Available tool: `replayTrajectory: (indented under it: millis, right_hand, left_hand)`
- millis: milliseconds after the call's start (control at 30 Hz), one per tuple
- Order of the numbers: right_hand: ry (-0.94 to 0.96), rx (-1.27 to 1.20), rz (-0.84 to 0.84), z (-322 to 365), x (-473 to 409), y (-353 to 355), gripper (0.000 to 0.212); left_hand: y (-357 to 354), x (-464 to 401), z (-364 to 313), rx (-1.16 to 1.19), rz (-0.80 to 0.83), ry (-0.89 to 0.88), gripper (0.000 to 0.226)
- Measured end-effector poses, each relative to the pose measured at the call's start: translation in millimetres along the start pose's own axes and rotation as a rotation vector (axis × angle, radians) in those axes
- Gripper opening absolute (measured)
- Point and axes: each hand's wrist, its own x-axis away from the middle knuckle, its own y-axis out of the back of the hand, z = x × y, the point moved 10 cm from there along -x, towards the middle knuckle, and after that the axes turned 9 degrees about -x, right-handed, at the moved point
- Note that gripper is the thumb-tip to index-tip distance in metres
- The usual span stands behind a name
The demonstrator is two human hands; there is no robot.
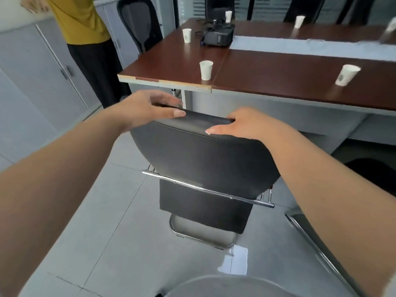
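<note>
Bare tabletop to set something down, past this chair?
Widest: near table strip between middle cup and right cup. Smaller: left corner, between middle cup and far-left cup. Crowded around the black device and cables. Left hand and right hand grip the chair.

Two hands (150, 108) (242, 123), one table (267, 67), one projector (218, 35), five paper cups (206, 70) (186, 35) (228, 16) (299, 21) (347, 75), perhaps a sixth.

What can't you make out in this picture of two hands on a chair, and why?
Head view, seat of the chair: hidden by its backrest.
Head view, fingertips of the right hand: curled behind the backrest's top.
Head view, white thing on the table: blurred, cut off by the right edge.
Head view, mark on the near cup: too small.
</note>
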Motion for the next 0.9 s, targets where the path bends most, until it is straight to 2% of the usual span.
replayTrajectory:
  millis: [100, 233, 367, 467, 567, 667, 800, 900]
  right_hand:
    - [-0.091, -0.017, -0.053, -0.2, 8.7, -1.0, 0.072]
    - [-0.214, -0.017, -0.100, 2.3, 21.4, -6.4, 0.088]
    - [-0.297, 0.077, -0.184, 7.5, 28.9, -6.8, 0.092]
    - [-0.325, 0.096, -0.236, 10.1, 30.7, -5.1, 0.089]
    - [-0.317, 0.157, -0.271, 10.8, 30.0, -2.5, 0.080]
    - [-0.255, 0.225, -0.380, 9.3, 25.0, 9.6, 0.073]
    - [-0.136, 0.382, -0.481, 7.4, 13.5, 20.1, 0.084]
    - [-0.130, 0.419, -0.483, 0.6, 2.0, 32.6, 0.091]
  left_hand:
    - [1.1, -10.6, 4.5, -0.082, 0.048, -0.072, 0.037]
    - [5.5, -23.2, 17.8, -0.237, 0.067, -0.156, 0.046]
    - [7.0, -32.0, 24.9, -0.535, 0.011, -0.234, 0.056]
    - [7.0, -32.7, 18.3, -0.557, -0.057, -0.323, 0.052]
    - [5.3, -37.2, 14.4, -0.532, -0.063, -0.391, 0.049]
    - [5.4, -47.2, 9.1, -0.553, -0.046, -0.405, 0.049]
    - [2.1, -57.7, 10.1, -0.618, -0.108, -0.413, 0.052]
    - [2.4, -67.5, 4.5, -0.603, -0.159, -0.404, 0.049]
